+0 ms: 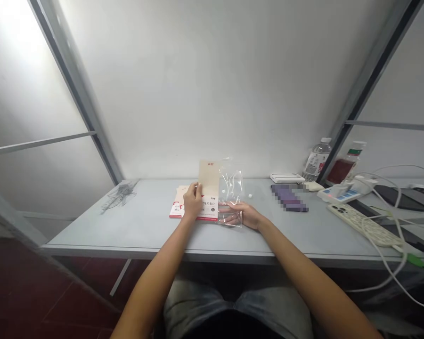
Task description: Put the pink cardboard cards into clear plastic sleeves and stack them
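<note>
Nearest, at six o'clock, the person's legs in faded jeans are showing below the edge of the counter. Just above it, the left hand is holding a cream-and-white printed card at the middle of the counter, its grip clamped on the card's nine o'clock side. The card is bearing red marks and a red lower band. At its three o'clock side, a clear plastic sleeve is extending outward, and the right hand is meeting it with fingers showing through the film; whether they are inside or behind, and whether that grip is closed, cannot be told. At nine o'clock, more printed cards are lying just beside and partly behind the left hand. Well apart at three o'clock, a long cream power strip is resting; nearer the hands, a purple object is appearing pixelated. Farther off, toward two o'clock, a flat white device and a clear bottle are sitting before the pale wall.
</note>
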Available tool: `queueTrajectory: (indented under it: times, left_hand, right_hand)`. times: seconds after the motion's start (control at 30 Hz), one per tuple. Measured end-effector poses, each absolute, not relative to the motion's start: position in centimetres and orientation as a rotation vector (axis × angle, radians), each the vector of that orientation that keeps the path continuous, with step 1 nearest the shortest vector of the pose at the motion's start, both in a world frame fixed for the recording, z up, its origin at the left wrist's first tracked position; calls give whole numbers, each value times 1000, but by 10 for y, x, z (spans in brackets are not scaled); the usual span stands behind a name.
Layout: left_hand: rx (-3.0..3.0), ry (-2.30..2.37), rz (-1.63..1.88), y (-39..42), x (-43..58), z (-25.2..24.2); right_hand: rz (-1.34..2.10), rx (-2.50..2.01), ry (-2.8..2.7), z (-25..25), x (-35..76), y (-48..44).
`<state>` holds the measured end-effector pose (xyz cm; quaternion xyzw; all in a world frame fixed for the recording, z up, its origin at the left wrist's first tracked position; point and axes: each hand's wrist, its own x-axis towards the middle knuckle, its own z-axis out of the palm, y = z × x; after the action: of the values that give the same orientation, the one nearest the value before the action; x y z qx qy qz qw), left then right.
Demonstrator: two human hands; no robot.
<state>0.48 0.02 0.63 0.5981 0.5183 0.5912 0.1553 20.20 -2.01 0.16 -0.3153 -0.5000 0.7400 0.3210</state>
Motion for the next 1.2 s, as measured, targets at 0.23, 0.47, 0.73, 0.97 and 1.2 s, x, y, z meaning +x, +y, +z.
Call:
queueTrajectory:
  times: [0.23, 0.47, 0.73, 0.97, 1.2]
  left_hand:
    - [1677, 1494, 1731, 1, 4, 8]
    - [1630, 1539, 1744, 0, 4, 8]
    - [1600, 1507, 1748, 3, 4, 5]
    - [1594, 1495, 1627, 7, 4, 1]
    - [1651, 1445, 1525, 5, 8, -1]
  right_hand:
    - [1956, -831, -1327, 2, 203, -21]
    - [1981, -811, -1398, 1, 203, -21]
    - [1891, -804, -1327, -2, 201, -19]
    - [1822, -754, -1252, -5, 201, -18]
    - [1745, -617, -1206, -3, 201, -19]
